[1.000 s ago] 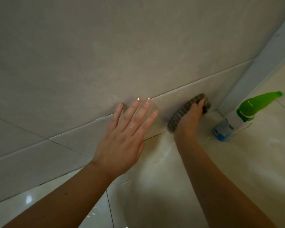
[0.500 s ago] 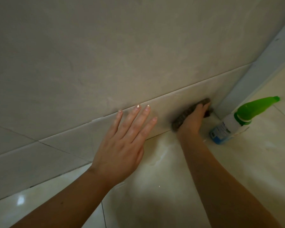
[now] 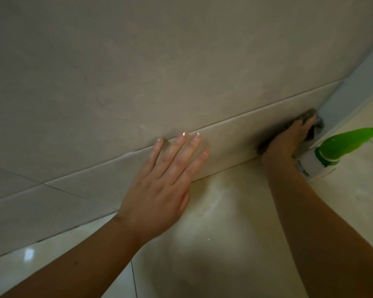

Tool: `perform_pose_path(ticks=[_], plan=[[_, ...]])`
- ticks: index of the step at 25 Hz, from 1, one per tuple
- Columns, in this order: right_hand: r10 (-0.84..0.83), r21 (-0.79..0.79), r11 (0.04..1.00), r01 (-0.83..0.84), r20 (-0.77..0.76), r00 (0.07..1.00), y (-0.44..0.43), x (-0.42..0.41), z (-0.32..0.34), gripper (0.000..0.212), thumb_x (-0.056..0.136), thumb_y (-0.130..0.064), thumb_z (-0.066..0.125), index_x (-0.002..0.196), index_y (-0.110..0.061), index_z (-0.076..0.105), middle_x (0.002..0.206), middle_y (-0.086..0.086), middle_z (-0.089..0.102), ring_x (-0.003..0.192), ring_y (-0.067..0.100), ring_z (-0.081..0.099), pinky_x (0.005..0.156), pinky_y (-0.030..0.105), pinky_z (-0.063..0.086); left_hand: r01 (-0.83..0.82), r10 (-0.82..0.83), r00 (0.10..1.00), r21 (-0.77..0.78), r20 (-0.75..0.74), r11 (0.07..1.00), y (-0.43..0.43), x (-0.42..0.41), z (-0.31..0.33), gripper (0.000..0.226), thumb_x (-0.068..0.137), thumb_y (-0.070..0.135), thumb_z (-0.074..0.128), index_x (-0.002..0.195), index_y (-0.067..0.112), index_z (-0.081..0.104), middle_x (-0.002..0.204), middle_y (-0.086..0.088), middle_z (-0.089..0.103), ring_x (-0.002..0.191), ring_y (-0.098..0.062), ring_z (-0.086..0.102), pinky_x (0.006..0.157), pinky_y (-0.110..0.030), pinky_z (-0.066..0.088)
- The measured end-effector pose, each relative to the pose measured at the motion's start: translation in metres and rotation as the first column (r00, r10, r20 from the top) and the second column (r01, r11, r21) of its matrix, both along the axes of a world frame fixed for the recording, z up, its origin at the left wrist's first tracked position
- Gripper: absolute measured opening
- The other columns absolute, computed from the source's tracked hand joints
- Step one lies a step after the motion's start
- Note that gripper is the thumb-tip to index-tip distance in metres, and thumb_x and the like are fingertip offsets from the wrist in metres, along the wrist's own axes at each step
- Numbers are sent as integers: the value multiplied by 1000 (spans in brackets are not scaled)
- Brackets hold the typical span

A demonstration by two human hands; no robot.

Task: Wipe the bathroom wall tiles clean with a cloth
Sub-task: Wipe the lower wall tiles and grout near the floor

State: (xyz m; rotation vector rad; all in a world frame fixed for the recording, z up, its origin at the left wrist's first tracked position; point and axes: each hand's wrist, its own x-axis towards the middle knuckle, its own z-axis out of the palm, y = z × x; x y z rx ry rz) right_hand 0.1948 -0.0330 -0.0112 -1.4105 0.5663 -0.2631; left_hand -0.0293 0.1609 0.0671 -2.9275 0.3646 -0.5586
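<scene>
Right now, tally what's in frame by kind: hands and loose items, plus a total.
Hands: 2 (left hand flat on the wall tile, right hand on the cloth)
Cloths: 1 (grey cloth)
Spray bottles: 1 (green-topped spray bottle)
Total: 4

My right hand [image 3: 286, 140] covers most of the dark cloth [image 3: 311, 115] it grips against the wall tile [image 3: 235, 134]; both look blurred. My right wrist hides the base of the spray bottle [image 3: 332, 151], and I cannot read its label. My left hand [image 3: 162, 188] hides its own thumb. Both forearms [image 3: 323, 233] run off the bottom edge.
</scene>
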Motion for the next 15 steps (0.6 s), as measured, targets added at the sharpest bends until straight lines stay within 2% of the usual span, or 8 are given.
perform_pose_path(ticks=[2,4,5,7,9,11,13,15], plan=[[13,218,976,14,-119,993,-3,2,-22,62,80,-72,42,139,-52,38,140,-14,49,122,19,51,104,50,41,-1,1,1000,4,-28,1000,2,-5,-8,78,86,14,59,155,14,24,163,-12,21,152,-29,16,123,-51,14],[-2,338,937,82,-231,973,1,-2,-36,51,86,-70,47,129,-43,53,117,-12,63,106,15,59,103,47,45,-2,3,998,21,-61,1000,3,-10,-15,79,85,15,62,155,13,25,163,-12,20,153,-29,15,124,-50,13],[0,353,931,92,-252,968,3,-4,-40,48,87,-69,48,124,-41,57,112,-11,65,104,16,60,102,47,46,-1,2,998,23,-69,1000,5,-12,-17,80,85,16,63,155,13,24,164,-12,19,153,-29,14,124,-50,13],[-8,414,902,121,-264,964,14,-13,-44,51,82,-73,50,119,-40,60,116,-9,67,107,18,61,102,48,45,-3,4,998,22,-68,1000,9,-14,-18,81,86,16,63,156,13,22,164,-12,18,153,-29,13,124,-50,13],[-13,527,831,176,-299,954,27,-20,-47,56,78,-76,52,117,-35,59,123,-10,64,112,19,58,103,47,43,-7,8,998,20,-59,1000,14,-15,-15,80,86,16,61,156,13,22,164,-12,17,153,-28,13,124,-50,14],[25,529,831,174,-347,937,47,-41,-41,58,72,-76,57,115,-37,55,123,-13,61,113,19,56,102,46,41,-19,19,998,14,-53,1000,19,-19,-13,80,85,15,61,155,13,24,164,-12,19,153,-29,14,123,-51,15],[136,577,811,91,-338,931,71,-71,-26,61,76,-73,55,128,-42,50,122,-9,58,107,23,55,98,46,42,-31,32,998,16,-54,999,22,-28,-11,80,85,15,61,156,13,24,164,-12,20,153,-29,15,123,-51,16],[221,599,801,-7,-285,933,92,-94,-1,64,82,-71,49,140,-49,34,129,-6,50,107,25,50,84,47,45,-36,36,998,13,-53,999,26,-39,-9,78,86,17,59,155,14,23,163,-12,21,153,-29,15,123,-51,16]])
